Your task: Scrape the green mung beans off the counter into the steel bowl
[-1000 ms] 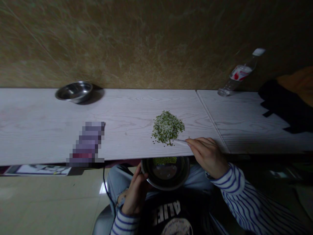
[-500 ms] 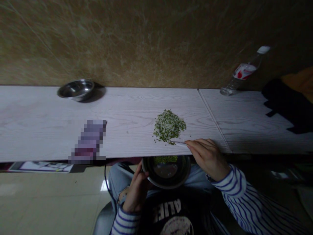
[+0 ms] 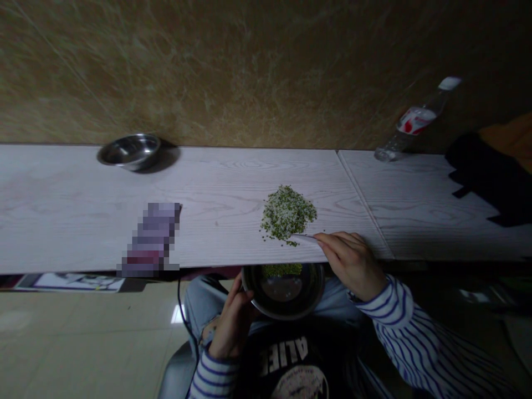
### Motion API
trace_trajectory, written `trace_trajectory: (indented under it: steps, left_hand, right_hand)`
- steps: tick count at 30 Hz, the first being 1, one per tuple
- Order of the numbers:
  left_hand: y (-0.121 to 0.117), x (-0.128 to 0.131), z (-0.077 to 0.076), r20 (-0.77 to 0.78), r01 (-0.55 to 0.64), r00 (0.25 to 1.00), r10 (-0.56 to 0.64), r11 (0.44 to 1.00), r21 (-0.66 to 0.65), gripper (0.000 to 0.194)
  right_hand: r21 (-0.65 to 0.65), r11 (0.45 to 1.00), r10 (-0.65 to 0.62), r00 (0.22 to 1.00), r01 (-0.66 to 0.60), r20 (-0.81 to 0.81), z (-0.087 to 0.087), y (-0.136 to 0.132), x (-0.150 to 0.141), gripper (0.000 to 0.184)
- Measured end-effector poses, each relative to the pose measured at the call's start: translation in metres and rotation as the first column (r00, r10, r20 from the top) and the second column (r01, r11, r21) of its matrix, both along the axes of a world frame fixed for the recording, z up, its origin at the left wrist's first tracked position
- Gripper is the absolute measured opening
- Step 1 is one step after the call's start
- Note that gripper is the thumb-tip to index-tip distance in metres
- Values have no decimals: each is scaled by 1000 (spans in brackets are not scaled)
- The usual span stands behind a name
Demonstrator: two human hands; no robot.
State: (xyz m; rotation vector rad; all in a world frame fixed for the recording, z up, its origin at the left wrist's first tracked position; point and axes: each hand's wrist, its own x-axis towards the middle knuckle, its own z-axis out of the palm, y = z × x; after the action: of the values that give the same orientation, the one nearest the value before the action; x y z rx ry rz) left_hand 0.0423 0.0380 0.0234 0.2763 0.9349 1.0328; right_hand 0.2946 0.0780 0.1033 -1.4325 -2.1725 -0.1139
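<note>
Pile (image 3: 288, 211): we saw a loose heap of small green and white grains spread on the pale wood-grained tabletop (image 3: 224, 235), a few green ones strayed along its near edge.
Right hand (image 3: 353, 263): we had it just to the near right of the pile, thumb and fingers closed narrowly on a slim tool.
Slim tool (image 3: 307, 239): it pointed left, its tip at the pile's near edge; we could not tell whether the tip gripped a grain.
Left hand (image 3: 235, 321): on the near side of the pile and lower than it, we held a basin by its left side, thumb at the rim.
Basin (image 3: 286, 317): it sat over the lap, nearer us than the pile, with green grains (image 3: 282, 270) gathered at its far side; the tabletop's edge hid part of it.
Steel bowl (image 3: 139, 162): we saw it well to the left of the pile and farther back, tilted.
Blurred rectangle (image 3: 152, 238): it lay left of the pile, too pixelated for us to identify.
Bottle (image 3: 415, 121): it stood well to the right of the pile and farther back, white-capped, with a red-and-white label.
</note>
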Motion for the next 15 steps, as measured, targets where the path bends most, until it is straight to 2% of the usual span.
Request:
trace_trajectory:
  steps: [5, 8, 15]
  left_hand:
    - [-3, -3, -1, -1, -1, 1000, 1, 1000, -3, 62]
    - [-7, -8, -6, -42, -4, 999, 3, 999, -38, 62]
    - [-13, -16, -15, -88, -65, 994, 62, 997, -35, 59]
  right_hand:
    - [-23, 999, 41, 999, -41, -13, 0, -3, 0, 18]
    - [-23, 999, 25, 1000, -26, -17, -1, -4, 1, 18]
    - [-26, 999, 34, 999, -35, -27, -3, -4, -1, 17]
